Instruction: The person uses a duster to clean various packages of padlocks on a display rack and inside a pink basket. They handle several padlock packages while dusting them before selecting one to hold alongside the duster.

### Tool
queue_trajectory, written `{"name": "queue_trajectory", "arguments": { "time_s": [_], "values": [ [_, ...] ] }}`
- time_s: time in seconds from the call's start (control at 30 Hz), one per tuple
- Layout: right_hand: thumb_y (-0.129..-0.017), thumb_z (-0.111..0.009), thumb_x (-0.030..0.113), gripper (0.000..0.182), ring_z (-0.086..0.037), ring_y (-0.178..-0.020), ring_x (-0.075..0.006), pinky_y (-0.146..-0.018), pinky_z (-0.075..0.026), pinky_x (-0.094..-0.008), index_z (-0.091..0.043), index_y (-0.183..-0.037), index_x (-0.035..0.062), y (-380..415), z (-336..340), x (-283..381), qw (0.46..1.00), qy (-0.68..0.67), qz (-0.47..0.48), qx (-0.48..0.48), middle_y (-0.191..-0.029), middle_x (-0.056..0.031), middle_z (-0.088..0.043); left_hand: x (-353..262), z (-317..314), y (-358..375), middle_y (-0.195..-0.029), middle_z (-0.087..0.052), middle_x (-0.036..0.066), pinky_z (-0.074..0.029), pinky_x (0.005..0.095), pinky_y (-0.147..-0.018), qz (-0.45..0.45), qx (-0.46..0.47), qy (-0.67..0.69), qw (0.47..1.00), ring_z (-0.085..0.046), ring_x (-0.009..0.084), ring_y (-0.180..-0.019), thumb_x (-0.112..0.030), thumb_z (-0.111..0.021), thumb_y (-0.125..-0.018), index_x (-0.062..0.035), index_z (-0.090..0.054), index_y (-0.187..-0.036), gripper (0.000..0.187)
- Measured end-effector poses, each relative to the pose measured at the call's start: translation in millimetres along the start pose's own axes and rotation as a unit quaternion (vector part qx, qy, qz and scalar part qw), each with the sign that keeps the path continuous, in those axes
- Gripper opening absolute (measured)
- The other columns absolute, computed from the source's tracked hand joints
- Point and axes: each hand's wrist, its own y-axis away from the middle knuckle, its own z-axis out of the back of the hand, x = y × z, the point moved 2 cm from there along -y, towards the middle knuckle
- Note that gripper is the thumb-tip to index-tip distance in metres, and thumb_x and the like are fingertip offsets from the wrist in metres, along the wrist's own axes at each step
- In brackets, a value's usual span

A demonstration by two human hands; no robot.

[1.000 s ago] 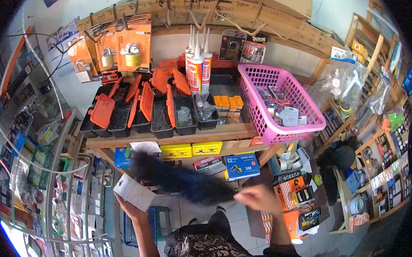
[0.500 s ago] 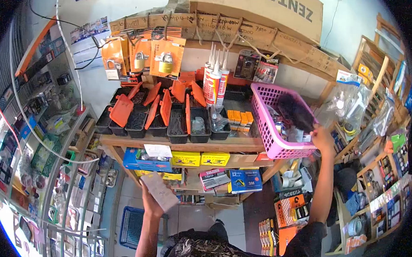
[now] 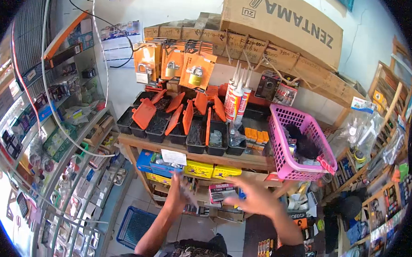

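Note:
My left hand [image 3: 177,197] is closed on a thin pale box [image 3: 189,195], turned nearly edge-on and blurred, in front of the lower shelf. To its right, my right hand [image 3: 256,196] is spread with its fingers apart and holds nothing. The dark bristly thing [image 3: 305,145] lies inside the pink basket [image 3: 290,169] at the right end of the wooden bench. Behind my hands are yellow boxes [image 3: 199,168] and a pink-and-white box [image 3: 222,192].
Black bins [image 3: 155,128] with orange lids, sealant tubes [image 3: 235,100] and orange small boxes [image 3: 257,136] stand on the bench [image 3: 209,157]. Padlocks [image 3: 195,75] hang above. A blue basket [image 3: 133,227] sits on the floor; glass shelves stand at left.
My right hand has let go of the dark bristly thing and moved from the basket down and left towards my left hand. The pale box has turned edge-on. The view has shifted.

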Motion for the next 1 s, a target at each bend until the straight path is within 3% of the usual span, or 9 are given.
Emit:
{"name": "queue_trajectory", "arguments": {
  "time_s": [0.07,0.2,0.27,0.3,0.37,0.43,0.47,0.77,1.0],
  "values": [
    [-0.083,-0.075,0.03,0.055,-0.063,-0.1,-0.0279,-0.089,-0.049,-0.0391,-0.053,-0.127,0.0048,-10,-38,14,0.996,0.037,0.072,-0.048,-0.112,-0.0185,-0.062,-18,-31,-6,-0.121,-0.042,0.006,-0.037,0.037,-0.097,-0.146,0.071,-0.171,0.972,-0.04,0.0151,-0.113,-0.046,-0.043,-0.101,-0.0119,-0.032,-0.138,0.051],
    [-0.088,-0.069,0.03,0.051,-0.065,-0.097,-0.0343,-0.082,-0.052,-0.04,-0.051,-0.126,0.0014,-35,-56,11,0.99,-0.011,0.071,-0.122,-0.107,-0.0203,-0.064,-50,-111,5,-0.12,-0.042,0.006,-0.038,0.0315,-0.096,-0.219,0.137,-0.189,0.947,-0.042,0.0126,-0.111,-0.026,-0.05,-0.1,-0.0068,-0.03,-0.131,0.042],
    [-0.091,-0.065,0.023,0.042,-0.068,-0.083,-0.027,-0.072,-0.053,-0.0336,-0.053,-0.123,-0.0005,-50,-43,6,0.964,-0.052,0.051,-0.256,-0.096,-0.0147,-0.067,-62,-145,2,-0.119,-0.044,0.008,-0.039,0.0269,-0.094,-0.294,0.177,-0.248,0.906,-0.045,0.0125,-0.107,-0.018,-0.051,-0.1,-0.002,-0.027,-0.132,0.043],
    [-0.091,-0.065,0.023,0.042,-0.068,-0.083,-0.027,-0.072,-0.053,-0.0336,-0.053,-0.123,-0.0005,-57,-38,9,0.964,-0.051,0.053,-0.255,-0.096,-0.0147,-0.067,-70,-162,3,-0.12,-0.044,0.008,-0.039,0.0272,-0.094,-0.319,0.204,-0.257,0.889,-0.045,0.0127,-0.108,-0.018,-0.051,-0.1,-0.0012,-0.026,-0.134,0.045],
    [-0.093,-0.062,0.019,0.032,-0.066,-0.069,-0.0166,-0.063,-0.051,-0.0275,-0.056,-0.117,-0.0018,-71,-19,16,0.9,-0.258,0.093,-0.339,-0.086,-0.0068,-0.067,-90,-188,2,-0.123,-0.045,0.01,-0.039,0.0281,-0.095,-0.369,0.257,-0.286,0.846,-0.045,0.0135,-0.11,-0.018,-0.05,-0.1,0.0004,-0.026,-0.137,0.048],
    [-0.094,-0.061,0.016,0.027,-0.059,-0.07,-0.0077,-0.062,-0.049,-0.0248,-0.058,-0.114,-0.002,-79,9,28,0.893,-0.264,0.115,-0.345,-0.087,-0.0022,-0.065,-108,-211,-2,-0.124,-0.047,0.013,-0.038,0.0289,-0.097,-0.46,0.287,-0.318,0.778,-0.045,0.0153,-0.114,-0.018,-0.05,-0.1,0.0021,-0.029,-0.139,0.049],
    [-0.094,-0.06,0.015,0.025,-0.058,-0.069,-0.0069,-0.061,-0.048,-0.0239,-0.059,-0.113,-0.0017,-85,19,26,0.894,-0.237,0.138,-0.355,-0.088,-0.0017,-0.065,-114,-219,2,-0.124,-0.048,0.013,-0.038,0.0293,-0.098,-0.432,0.287,-0.3,0.801,-0.046,0.0161,-0.113,-0.019,-0.052,-0.099,0.0036,-0.03,-0.139,0.051],
    [-0.095,-0.059,0.017,0.023,-0.061,-0.064,-0.0076,-0.051,-0.05,-0.0218,-0.058,-0.107,-0.0018,-122,64,46,0.891,-0.303,0.152,-0.301,-0.088,-0.0048,-0.066,-161,-240,-22,-0.133,-0.048,0.013,-0.032,0.0321,-0.104,-0.473,0.273,-0.384,0.745,-0.044,0.0193,-0.122,-0.039,-0.031,-0.104,0.0006,-0.034,-0.143,0.056],
    [-0.097,-0.054,0.022,0.025,-0.062,-0.058,-0.0119,-0.048,-0.049,-0.023,-0.057,-0.108,-0.0005,-139,52,37,0.882,-0.332,0.156,-0.295,-0.08,-0.0094,-0.067,-171,-233,-28,-0.144,-0.039,0.024,-0.025,0.0357,-0.112,-0.468,0.255,-0.388,0.752,-0.035,0.0278,-0.136,-0.033,-0.036,-0.104,0.0071,-0.03,-0.143,0.057]
  ]
}}
